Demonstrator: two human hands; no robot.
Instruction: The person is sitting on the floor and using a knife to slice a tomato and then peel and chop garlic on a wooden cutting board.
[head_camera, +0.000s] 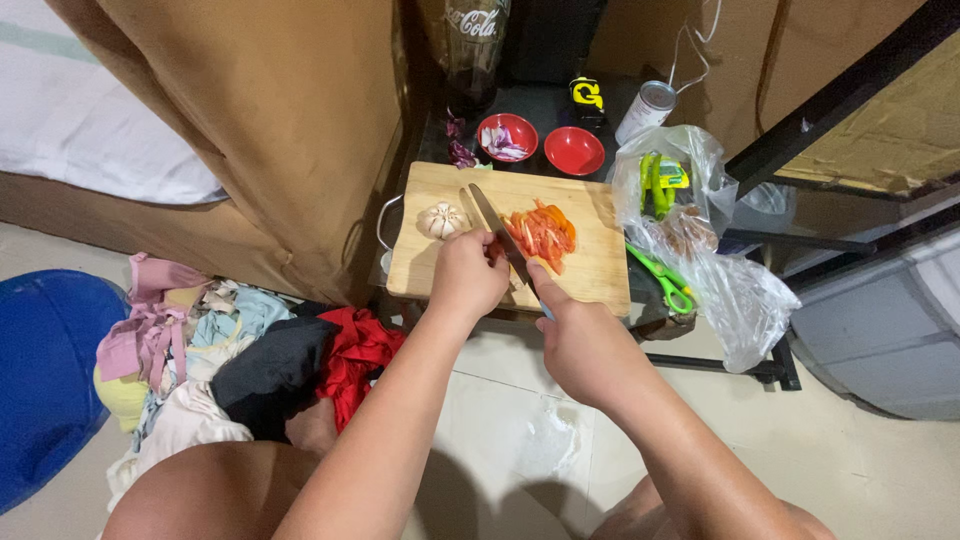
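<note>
floor: you've got pale glossy tiles (880, 470) underfoot, with a scuffed whitish patch straight below you

table: low dark table (545, 105) on a black metal frame (770, 370), shoved right up against the back

left side: big tan cloth (270, 120) hanging down next to the table's left edge, with a white mattress (70, 110) behind it

floor clutter: messy heap of clothes (230, 350), pink, red, black and cream, lying beside a blue plastic tub (40, 370) at your far left

right side: grey curved container (880, 340) near the table's right edge, with a dark-framed glass panel (870, 130) above it

light: soft and even, indoor
</note>
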